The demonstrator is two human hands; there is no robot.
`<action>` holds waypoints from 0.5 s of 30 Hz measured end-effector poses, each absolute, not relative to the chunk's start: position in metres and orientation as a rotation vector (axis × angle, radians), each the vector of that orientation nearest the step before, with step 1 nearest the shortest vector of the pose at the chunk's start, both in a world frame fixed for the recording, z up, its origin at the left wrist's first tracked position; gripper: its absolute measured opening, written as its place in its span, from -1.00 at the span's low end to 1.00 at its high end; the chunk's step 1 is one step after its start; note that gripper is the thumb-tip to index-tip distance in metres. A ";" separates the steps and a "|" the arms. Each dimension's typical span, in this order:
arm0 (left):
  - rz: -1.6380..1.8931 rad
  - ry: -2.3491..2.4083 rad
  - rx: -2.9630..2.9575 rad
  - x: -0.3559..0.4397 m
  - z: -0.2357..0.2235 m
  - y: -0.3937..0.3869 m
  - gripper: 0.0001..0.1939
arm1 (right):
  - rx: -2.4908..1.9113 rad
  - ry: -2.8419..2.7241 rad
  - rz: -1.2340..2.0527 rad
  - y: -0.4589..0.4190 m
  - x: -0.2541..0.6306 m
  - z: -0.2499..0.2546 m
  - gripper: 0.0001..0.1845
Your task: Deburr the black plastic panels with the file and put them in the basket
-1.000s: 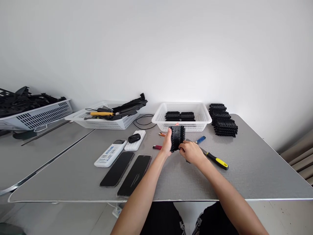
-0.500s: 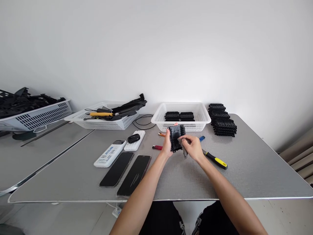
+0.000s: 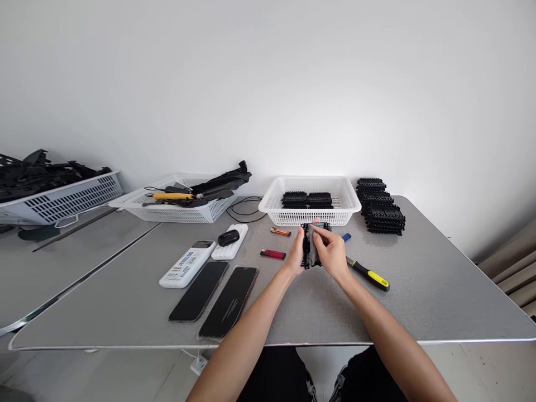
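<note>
A black plastic part (image 3: 306, 259) with toothed edges is held up over the table in my left hand (image 3: 296, 251), whose thumb lies along its near side. My right hand (image 3: 333, 252) pinches a crumpled grey cloth (image 3: 312, 251) and presses it on the face of the part. Much of the part is hidden behind the cloth and my right fingers. Close to my right hand lie a tool with a black and yellow handle (image 3: 372, 277) and a blue object (image 3: 346, 237), partly covered.
Behind my hands a white basket (image 3: 310, 216) holds similar black parts; more are stacked (image 3: 383, 218) to its right. Left are a red lighter (image 3: 273, 254), an orange lighter (image 3: 280, 231), two phones (image 3: 229, 301), white power banks (image 3: 188, 265) and a basket of tools (image 3: 209, 212).
Both hands and the black part have shifted right. The cloth has moved up across the part's face, and the lighters are now uncovered.
</note>
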State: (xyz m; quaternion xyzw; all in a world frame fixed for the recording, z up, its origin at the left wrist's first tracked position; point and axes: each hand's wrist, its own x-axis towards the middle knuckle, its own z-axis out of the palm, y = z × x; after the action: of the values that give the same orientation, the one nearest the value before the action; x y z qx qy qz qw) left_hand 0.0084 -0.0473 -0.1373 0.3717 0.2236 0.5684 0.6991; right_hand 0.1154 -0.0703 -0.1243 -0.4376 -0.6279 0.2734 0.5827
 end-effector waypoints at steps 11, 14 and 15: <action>1.290 0.530 0.676 0.002 -0.127 -0.046 -0.38 | -1.053 -1.790 0.604 -0.076 0.112 -0.123 -0.67; 1.371 0.545 0.639 -0.005 -0.122 -0.043 -0.39 | -1.054 -1.979 0.531 -0.080 0.109 -0.121 -0.68; 1.399 0.545 0.630 -0.006 -0.121 -0.042 -0.39 | -1.050 -2.046 0.512 -0.081 0.108 -0.120 -0.70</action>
State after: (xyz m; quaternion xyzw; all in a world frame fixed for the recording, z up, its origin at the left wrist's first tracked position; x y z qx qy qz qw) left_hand -0.0064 -0.0421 -0.1212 0.2813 0.2436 0.6248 0.6864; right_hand 0.1085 -0.0811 -0.1201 -0.4117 -0.8024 0.2006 0.3828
